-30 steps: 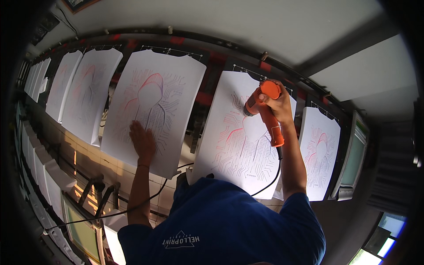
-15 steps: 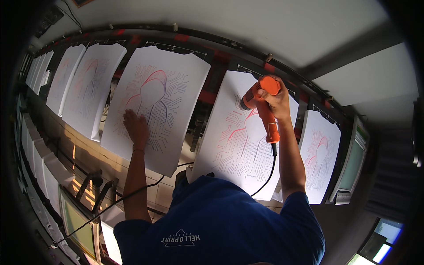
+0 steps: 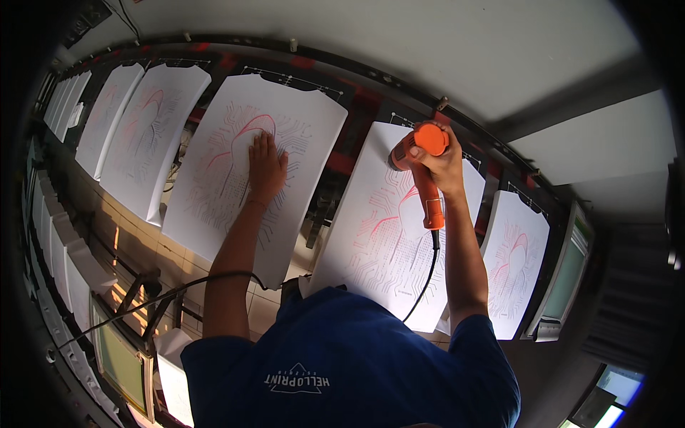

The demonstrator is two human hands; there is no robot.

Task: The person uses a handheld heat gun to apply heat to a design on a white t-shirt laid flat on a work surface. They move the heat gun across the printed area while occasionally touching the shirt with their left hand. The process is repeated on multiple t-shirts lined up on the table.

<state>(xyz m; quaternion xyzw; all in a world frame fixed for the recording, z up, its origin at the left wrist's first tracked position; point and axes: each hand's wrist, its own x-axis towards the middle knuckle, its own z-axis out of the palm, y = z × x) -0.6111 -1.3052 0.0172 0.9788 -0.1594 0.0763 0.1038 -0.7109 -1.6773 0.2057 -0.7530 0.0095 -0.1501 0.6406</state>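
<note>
My left hand (image 3: 265, 168) lies flat, fingers spread, on a white T-shirt (image 3: 214, 192) printed with red and grey lines, stretched on a printing pallet. My right hand (image 3: 440, 160) grips an orange heat gun (image 3: 427, 187) by its handle. The gun's nozzle points at the neighbouring white printed shirt (image 3: 385, 242). A black cord (image 3: 427, 274) hangs from the gun's handle down past my blue shirt.
More printed white shirts sit on pallets in a curved row, to the left (image 3: 146, 135) and to the right (image 3: 515, 260). A framed screen (image 3: 567, 274) stands at the right and another (image 3: 121, 360) at the lower left. A black cable (image 3: 143, 303) crosses under my left arm.
My left hand has slid farther up the shirt, toward the red print near the collar. The heat gun has stayed over the neighbouring shirt, barely shifting.
</note>
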